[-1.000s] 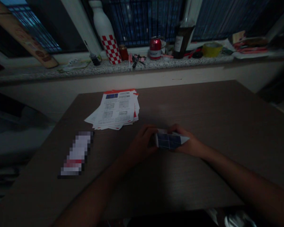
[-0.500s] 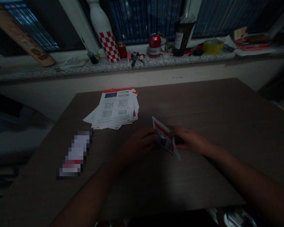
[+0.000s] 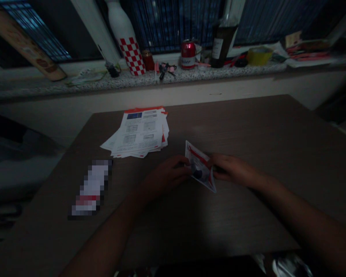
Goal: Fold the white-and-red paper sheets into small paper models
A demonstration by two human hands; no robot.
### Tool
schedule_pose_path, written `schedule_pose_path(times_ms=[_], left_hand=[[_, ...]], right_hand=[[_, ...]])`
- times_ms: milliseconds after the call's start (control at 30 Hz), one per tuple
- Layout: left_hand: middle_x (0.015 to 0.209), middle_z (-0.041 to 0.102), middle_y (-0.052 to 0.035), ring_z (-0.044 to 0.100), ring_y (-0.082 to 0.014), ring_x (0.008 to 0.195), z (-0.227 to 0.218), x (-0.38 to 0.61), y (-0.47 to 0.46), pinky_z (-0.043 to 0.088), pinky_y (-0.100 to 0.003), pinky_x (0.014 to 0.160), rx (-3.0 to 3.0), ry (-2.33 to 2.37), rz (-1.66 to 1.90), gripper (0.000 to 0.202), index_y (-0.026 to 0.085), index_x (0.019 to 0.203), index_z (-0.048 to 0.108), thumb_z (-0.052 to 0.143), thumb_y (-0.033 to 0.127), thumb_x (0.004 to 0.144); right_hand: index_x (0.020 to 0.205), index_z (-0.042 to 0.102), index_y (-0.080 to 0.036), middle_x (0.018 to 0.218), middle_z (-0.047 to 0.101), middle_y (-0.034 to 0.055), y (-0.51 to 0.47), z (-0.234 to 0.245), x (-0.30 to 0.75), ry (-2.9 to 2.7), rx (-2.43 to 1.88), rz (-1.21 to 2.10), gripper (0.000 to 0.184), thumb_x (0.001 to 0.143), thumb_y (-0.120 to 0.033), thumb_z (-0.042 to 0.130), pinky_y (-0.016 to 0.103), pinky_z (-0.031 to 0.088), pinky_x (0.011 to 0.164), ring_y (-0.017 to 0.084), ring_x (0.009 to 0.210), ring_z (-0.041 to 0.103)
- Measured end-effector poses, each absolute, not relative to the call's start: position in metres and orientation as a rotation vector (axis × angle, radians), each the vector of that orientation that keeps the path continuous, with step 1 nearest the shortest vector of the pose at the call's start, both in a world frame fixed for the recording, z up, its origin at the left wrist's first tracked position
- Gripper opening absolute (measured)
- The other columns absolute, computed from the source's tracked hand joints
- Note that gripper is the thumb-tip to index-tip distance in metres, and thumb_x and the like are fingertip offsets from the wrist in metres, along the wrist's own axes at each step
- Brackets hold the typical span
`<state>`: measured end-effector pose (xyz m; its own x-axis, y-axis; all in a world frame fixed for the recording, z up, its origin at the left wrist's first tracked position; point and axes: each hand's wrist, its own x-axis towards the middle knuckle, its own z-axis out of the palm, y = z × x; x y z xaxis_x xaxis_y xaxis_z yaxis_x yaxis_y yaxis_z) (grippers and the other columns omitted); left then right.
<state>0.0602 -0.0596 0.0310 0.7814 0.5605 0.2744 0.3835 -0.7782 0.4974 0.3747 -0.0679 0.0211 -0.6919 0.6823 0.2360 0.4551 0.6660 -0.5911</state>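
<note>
Between my two hands a folded paper leaflet (image 3: 201, 174), white with red bands and a dark patch, stands tilted over the brown table (image 3: 248, 130). My left hand (image 3: 170, 173) pinches its left side between thumb and fingers. On the other side, my right hand (image 3: 229, 168) grips the right edge, and some of its fingers are hidden behind the paper. A fanned stack of printed sheets (image 3: 140, 132) with orange edges lies further back on the left. Nearer to me on that side is a flat, pixel-blurred object (image 3: 90, 188) that looks like a phone.
Along the granite windowsill (image 3: 103, 82) stand a red-and-white checkered bottle (image 3: 132, 55), a red can (image 3: 188, 55), a dark bottle (image 3: 220, 46) and a yellow roll (image 3: 258, 56). A long cardboard box (image 3: 25, 40) leans at the left. The table's front edge is close to my body.
The leaflet has shifted slightly left and its face has turned a little more toward me. Both hands keep hold of it. The stack and the blurred object stay where they were.
</note>
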Motion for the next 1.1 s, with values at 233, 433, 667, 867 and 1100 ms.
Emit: schedule_pose_path(times_ms=[233,433,667,867,1100], left_hand=[[0.131,0.064,-0.0081,0.065,-0.0226,0.120,0.025,0.063,-0.058,0.056,-0.038,0.102,2.604,0.769,0.678,0.014,0.023,0.116,0.071,0.066,0.020,0.104],[0.124,0.066,-0.0062,0.067,-0.0221,0.116,0.021,0.064,-0.054,0.057,-0.039,0.100,2.591,0.845,0.769,0.012,0.023,0.114,0.068,0.069,0.019,0.102],[0.122,0.066,-0.0057,0.068,-0.0219,0.112,0.020,0.066,-0.055,0.059,-0.040,0.097,2.528,0.957,0.804,0.010,0.024,0.114,0.067,0.065,0.020,0.104],[0.120,0.066,-0.0056,0.068,-0.0210,0.110,0.017,0.068,-0.052,0.059,-0.039,0.097,2.521,1.032,0.844,0.012,0.023,0.115,0.067,0.062,0.018,0.105],[0.150,0.054,-0.0084,0.057,-0.0263,0.139,0.015,0.069,-0.054,0.053,-0.050,0.116,2.507,1.029,0.829,0.042,0.030,0.143,0.057,0.062,0.017,0.104]], right_hand=[[0.141,0.058,-0.025,0.128,0.071,0.0104,-0.071,0.026,0.370,-2.420,-0.887,0.684,0.038,0.104,-0.018,0.054,0.036,0.059,0.095,0.023,0.113,0.072],[0.148,0.056,-0.025,0.133,0.072,0.0108,-0.074,0.033,0.370,-2.373,-0.924,0.687,0.039,0.109,-0.024,0.048,0.040,0.058,0.100,0.024,0.118,0.071],[0.145,0.060,-0.028,0.137,0.069,0.0128,-0.078,0.037,0.376,-2.459,-0.951,0.572,0.053,0.096,-0.043,0.074,0.045,0.060,0.097,0.032,0.124,0.068],[0.129,0.066,-0.027,0.118,0.075,0.0104,-0.077,0.030,0.372,-2.381,-1.057,0.462,0.028,0.104,-0.040,0.064,0.038,0.061,0.082,0.027,0.101,0.075],[0.114,0.067,-0.025,0.098,0.076,0.0077,-0.068,0.023,0.373,-2.196,-1.178,0.336,0.016,0.106,-0.036,0.059,0.035,0.059,0.074,0.023,0.084,0.074]])
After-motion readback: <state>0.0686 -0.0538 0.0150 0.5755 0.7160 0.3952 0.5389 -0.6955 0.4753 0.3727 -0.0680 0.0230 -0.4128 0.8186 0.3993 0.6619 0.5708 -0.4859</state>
